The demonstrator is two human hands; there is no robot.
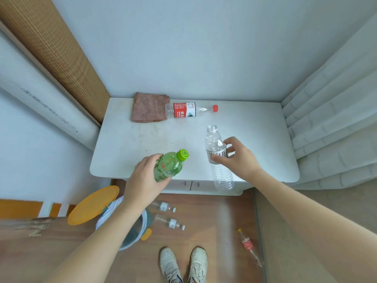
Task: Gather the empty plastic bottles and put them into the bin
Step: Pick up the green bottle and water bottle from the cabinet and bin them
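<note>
My left hand [143, 178] grips a green bottle [172, 165] with a lime cap, held over the front edge of the white table [126, 144]. My right hand [237, 158] is closed around the label of a clear capless bottle [217, 158], lifted off the table. A red-labelled bottle [189, 109] with a red cap lies on its side at the back of the table. On the floor lie two clear bottles [164, 206] [170, 222] and a red-labelled bottle [247, 245]. The bin [134, 233], with a white liner and an open orange lid [92, 205], stands on the floor under my left forearm.
A brown cloth [150, 108] lies at the table's back left, touching the red-labelled bottle. A mattress [334, 127] borders the table on the right. My white shoes [183, 264] stand on the wooden floor before the table's cabinet [191, 185].
</note>
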